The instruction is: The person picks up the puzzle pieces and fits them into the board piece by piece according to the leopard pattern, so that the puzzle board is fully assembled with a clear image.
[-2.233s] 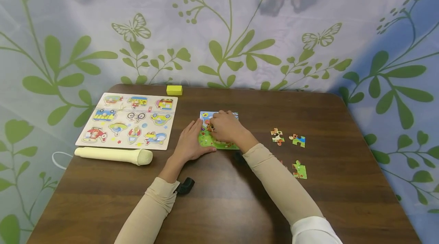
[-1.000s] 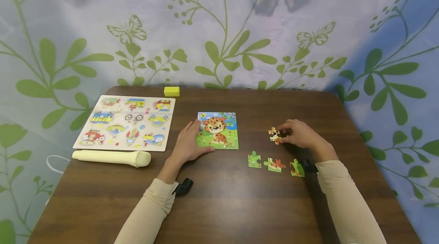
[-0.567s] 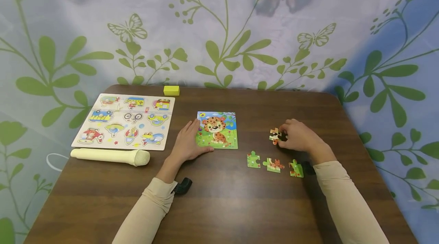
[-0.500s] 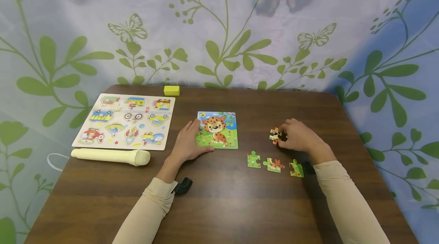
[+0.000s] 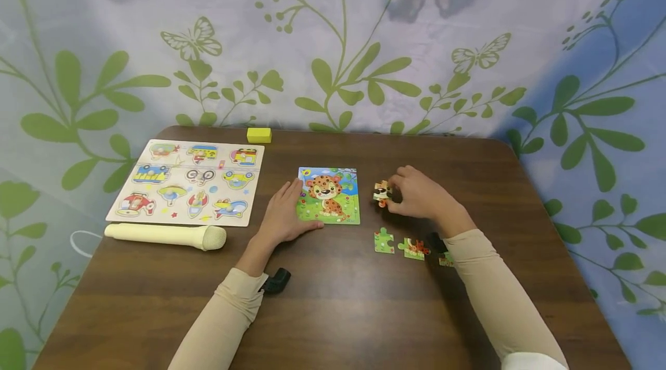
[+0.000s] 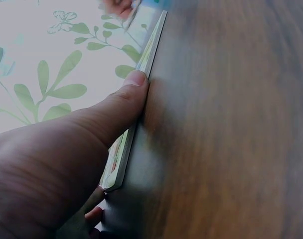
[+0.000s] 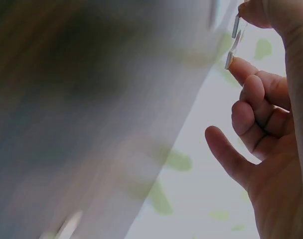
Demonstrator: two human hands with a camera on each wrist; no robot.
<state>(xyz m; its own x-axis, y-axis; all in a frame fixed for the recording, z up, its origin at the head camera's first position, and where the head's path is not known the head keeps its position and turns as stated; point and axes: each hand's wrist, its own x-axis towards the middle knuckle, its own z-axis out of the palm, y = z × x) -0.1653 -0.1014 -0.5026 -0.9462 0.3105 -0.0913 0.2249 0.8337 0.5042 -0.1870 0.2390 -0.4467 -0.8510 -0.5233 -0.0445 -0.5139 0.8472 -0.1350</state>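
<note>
My hands are well apart in their work: the left hand (image 5: 283, 217) lies with its thumb and fingers spread round the lower left corner of the leopard picture board (image 5: 328, 202), thumb against its near edge, gripping nothing, while the right hand (image 5: 421, 196) pinches a puzzle piece (image 5: 382, 192) between thumb and finger. What has just changed is on the right: half a second ago I had that piece over at the right of the frame, and now it is just right of centre, near the board's right edge but apart from it, and it looks lifted clear of the tabletop (image 5: 338, 312). The left hand has kept its place, and so has the board, in the middle of the frame. Below my right hand, the green piece (image 5: 384, 240) and the paw piece (image 5: 414, 248) lie where they did, separate from each other; my wrist now partly covers the third piece (image 5: 446, 260). For the work, I take this to mean that one piece is out of the loose group and in hand, near enough to compare with the picture, while nothing in the lower row looks joined yet.
</note>
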